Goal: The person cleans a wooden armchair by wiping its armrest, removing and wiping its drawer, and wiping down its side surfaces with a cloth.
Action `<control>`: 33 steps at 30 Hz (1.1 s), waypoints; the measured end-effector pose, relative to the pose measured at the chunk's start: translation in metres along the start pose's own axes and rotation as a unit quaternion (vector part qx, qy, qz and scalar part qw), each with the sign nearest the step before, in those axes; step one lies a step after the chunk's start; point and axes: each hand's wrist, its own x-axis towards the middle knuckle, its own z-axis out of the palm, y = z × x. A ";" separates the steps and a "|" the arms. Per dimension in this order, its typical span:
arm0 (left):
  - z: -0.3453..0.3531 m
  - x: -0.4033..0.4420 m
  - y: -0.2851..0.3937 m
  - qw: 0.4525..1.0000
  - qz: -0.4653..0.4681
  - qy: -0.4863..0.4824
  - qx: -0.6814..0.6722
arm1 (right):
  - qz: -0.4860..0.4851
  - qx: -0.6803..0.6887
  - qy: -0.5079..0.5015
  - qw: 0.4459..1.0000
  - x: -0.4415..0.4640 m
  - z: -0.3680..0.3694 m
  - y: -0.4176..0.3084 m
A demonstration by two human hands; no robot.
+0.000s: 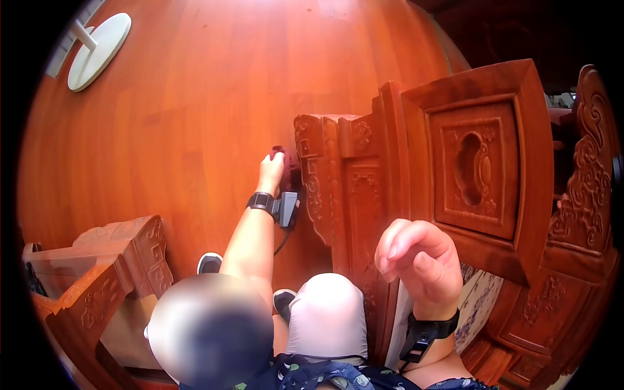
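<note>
Low beside the carved side of the wooden furniture (315, 169), my left hand (272, 170) is closed on a dark red cloth (286, 159). A black strap with a grey device (288, 208) is on that wrist. My right hand (422, 263) is raised at the right, in front of the furniture, with its fingers curled and apart and nothing between them. Another black strap with a small device (424, 338) is around the right wrist. Part of the cloth lies in shadow against the furniture base.
A carved panel (478, 169) stands at the right, with more carved furniture (582, 188) beyond it. Another carved wooden piece (120, 260) is at the lower left. A round white base (104, 55) stands on the wooden floor (195, 97). A blurred round shape is at the bottom.
</note>
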 end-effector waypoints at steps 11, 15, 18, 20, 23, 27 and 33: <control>0.031 0.029 0.009 0.899 0.370 0.000 0.235 | -0.019 -0.021 -0.011 1.000 0.001 -0.001 0.003; 0.021 0.028 0.008 0.928 0.272 -0.001 0.256 | -0.019 -0.021 -0.002 1.000 0.001 0.001 0.001; 0.017 0.024 0.010 0.973 0.201 -0.107 0.029 | -0.015 -0.012 -0.009 1.000 0.000 0.001 0.002; 0.020 0.023 0.013 0.963 0.234 -0.123 0.051 | -0.017 -0.020 -0.010 1.000 0.000 0.000 0.002; 0.026 0.021 0.012 0.950 0.239 -0.051 0.195 | -0.016 -0.016 -0.011 1.000 0.001 0.000 0.002; 0.030 0.017 0.012 0.956 0.231 -0.059 0.171 | -0.012 -0.017 -0.012 1.000 0.000 0.000 0.001; 0.035 0.019 0.006 0.928 0.299 -0.017 0.223 | -0.031 -0.042 -0.007 0.999 0.001 0.001 0.002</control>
